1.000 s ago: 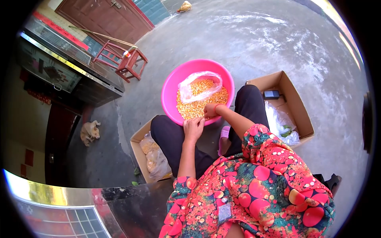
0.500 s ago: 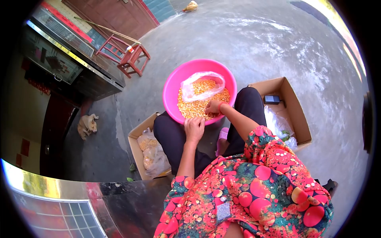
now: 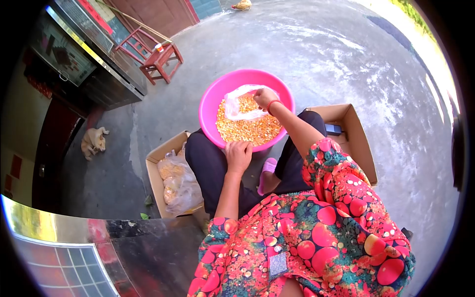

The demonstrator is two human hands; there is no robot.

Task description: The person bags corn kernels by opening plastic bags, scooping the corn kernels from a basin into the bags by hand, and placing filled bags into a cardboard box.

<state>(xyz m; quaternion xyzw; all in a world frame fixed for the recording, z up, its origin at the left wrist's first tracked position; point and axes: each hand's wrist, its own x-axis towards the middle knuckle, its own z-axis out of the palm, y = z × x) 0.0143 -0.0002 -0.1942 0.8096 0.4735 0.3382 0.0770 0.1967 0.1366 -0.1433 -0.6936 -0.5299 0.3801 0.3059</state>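
Note:
A pink plastic basin (image 3: 208,99) stands in front of my knees with loose yellow corn kernels (image 3: 247,131) inside. On the kernels rests a clear plastic bag (image 3: 231,106), its mouth spread wide, with more kernels in it. My right hand (image 3: 266,98), wearing a red bead bracelet, hovers over the bag's right side. Its fingers are drawn together and what they hold is hidden. At the basin's near rim is my left hand (image 3: 238,156), its fingers bent over the edge and gripping it.
At my left a cardboard box (image 3: 154,171) holds clear bags of corn (image 3: 174,178). Another cardboard box (image 3: 363,148) on my right contains a small dark box (image 3: 333,129). A dog (image 3: 94,142) lies on the concrete floor. Beyond are a red wooden chair (image 3: 161,58) and a hen (image 3: 242,5).
My right hand has moved from the kernels near the basin's front up to the bag. My left hand stays at the near rim. The view has shifted slightly.

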